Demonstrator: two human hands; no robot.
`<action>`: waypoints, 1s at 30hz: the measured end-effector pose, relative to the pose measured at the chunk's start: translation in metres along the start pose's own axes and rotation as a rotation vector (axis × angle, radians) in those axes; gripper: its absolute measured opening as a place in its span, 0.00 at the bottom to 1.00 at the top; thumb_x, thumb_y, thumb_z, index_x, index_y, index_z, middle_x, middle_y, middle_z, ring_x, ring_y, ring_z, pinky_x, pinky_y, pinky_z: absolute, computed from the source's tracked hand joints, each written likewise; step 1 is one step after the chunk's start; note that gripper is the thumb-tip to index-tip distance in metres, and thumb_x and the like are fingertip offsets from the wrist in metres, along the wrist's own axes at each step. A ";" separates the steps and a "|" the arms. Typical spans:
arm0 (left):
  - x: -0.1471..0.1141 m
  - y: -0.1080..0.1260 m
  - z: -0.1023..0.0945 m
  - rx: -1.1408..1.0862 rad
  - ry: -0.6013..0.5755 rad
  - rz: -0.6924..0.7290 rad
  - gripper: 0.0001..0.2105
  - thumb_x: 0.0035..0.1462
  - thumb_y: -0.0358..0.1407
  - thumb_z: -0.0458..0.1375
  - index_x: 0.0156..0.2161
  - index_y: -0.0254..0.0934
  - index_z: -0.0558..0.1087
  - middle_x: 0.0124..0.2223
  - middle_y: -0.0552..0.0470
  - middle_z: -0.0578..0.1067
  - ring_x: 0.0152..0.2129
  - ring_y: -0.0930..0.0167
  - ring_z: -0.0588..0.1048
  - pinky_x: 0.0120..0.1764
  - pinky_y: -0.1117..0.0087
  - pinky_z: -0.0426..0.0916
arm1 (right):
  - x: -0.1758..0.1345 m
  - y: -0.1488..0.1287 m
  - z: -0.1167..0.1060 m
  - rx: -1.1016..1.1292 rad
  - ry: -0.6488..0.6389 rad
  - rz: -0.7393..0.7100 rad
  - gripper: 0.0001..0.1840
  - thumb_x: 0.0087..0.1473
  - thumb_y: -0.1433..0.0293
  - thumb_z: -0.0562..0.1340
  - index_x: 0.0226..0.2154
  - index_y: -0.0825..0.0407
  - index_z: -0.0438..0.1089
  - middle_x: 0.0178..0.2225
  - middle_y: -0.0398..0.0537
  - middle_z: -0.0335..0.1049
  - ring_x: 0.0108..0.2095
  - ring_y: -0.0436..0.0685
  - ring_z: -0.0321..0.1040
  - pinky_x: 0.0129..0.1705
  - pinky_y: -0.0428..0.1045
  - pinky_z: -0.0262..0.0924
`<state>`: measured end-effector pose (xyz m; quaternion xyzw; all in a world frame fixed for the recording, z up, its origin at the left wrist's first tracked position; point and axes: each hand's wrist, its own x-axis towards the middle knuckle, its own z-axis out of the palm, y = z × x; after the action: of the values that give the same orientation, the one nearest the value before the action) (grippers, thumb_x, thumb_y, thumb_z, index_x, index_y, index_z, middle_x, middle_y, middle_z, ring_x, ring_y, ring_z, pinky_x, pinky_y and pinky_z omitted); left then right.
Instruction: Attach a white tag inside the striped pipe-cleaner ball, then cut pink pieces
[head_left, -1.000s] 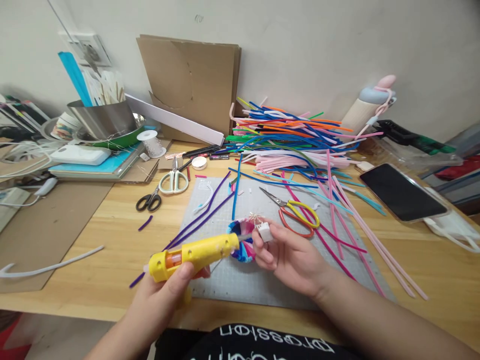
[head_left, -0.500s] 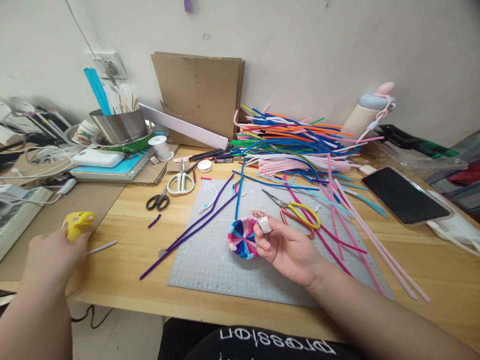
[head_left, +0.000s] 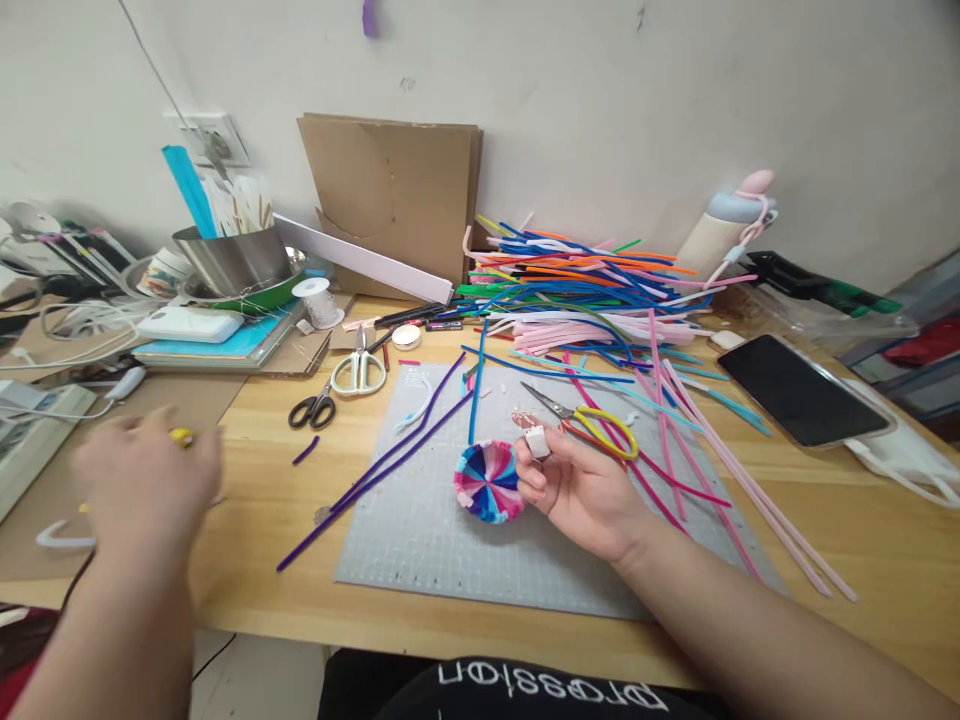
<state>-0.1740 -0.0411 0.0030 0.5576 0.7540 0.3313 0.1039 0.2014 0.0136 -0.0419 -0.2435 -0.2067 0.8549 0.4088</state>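
Note:
My left hand [head_left: 146, 480], smeared by motion, is at the left over the table edge, wrapped round a yellow glue gun [head_left: 181, 437] that it mostly hides. Over the cutting mat, my right hand [head_left: 581, 490] pinches a small white block [head_left: 535, 442] between thumb and fingers. Thin copper-coloured strands stick up behind the block. Just left of those fingers is a round disc [head_left: 487, 482] with pink, blue and purple wedges and a fuzzy rim. Its right edge is partly covered by my fingers. A blue pipe cleaner [head_left: 477, 395] lies beyond the disc.
Yellow-and-orange-handled scissors [head_left: 606, 430] lie behind my right hand. Purple pipe cleaners [head_left: 375, 480] cross the grey cutting mat's [head_left: 420, 560] left edge. A heap of coloured pipe cleaners [head_left: 585, 285] lies by the wall. A phone [head_left: 802, 390] is at the right. Two more scissors [head_left: 360, 372] lie left.
My left hand has turned with the glue gun, which is now largely hidden behind it. The right hand keeps its pinch on the white block, nearly in place. The view has shifted slightly.

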 end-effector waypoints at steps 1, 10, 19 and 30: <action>-0.009 0.024 0.018 0.084 0.044 0.018 0.19 0.50 0.41 0.58 0.48 0.39 0.66 0.46 0.50 0.71 0.53 0.52 0.63 0.48 0.55 0.62 | 0.000 0.000 0.000 -0.015 0.005 -0.019 0.13 0.51 0.68 0.62 0.42 0.51 0.70 0.28 0.44 0.69 0.23 0.47 0.60 0.26 0.44 0.55; -0.047 0.119 0.144 -0.194 -0.686 0.476 0.49 0.36 0.40 0.69 0.62 0.37 0.50 0.60 0.36 0.59 0.57 0.51 0.59 0.55 0.48 0.57 | 0.003 0.002 -0.005 -0.121 0.004 -0.095 0.14 0.51 0.68 0.62 0.42 0.52 0.70 0.28 0.44 0.69 0.24 0.48 0.62 0.28 0.45 0.58; -0.041 0.121 0.144 -0.351 -0.633 0.419 0.36 0.38 0.37 0.67 0.55 0.39 0.60 0.53 0.43 0.65 0.51 0.58 0.65 0.54 0.51 0.59 | -0.001 -0.007 0.002 -0.287 0.083 -0.065 0.13 0.50 0.68 0.63 0.40 0.54 0.72 0.24 0.43 0.67 0.19 0.45 0.58 0.19 0.42 0.48; -0.035 0.115 0.126 -0.301 -0.733 0.308 0.38 0.39 0.39 0.67 0.57 0.42 0.58 0.55 0.46 0.65 0.52 0.59 0.66 0.55 0.53 0.59 | -0.003 -0.001 0.000 -0.771 0.094 0.106 0.14 0.54 0.67 0.58 0.42 0.51 0.74 0.21 0.41 0.63 0.18 0.45 0.55 0.19 0.43 0.46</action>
<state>-0.0066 -0.0060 -0.0288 0.7231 0.5183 0.2292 0.3947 0.2033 0.0121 -0.0408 -0.4285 -0.4806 0.7225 0.2515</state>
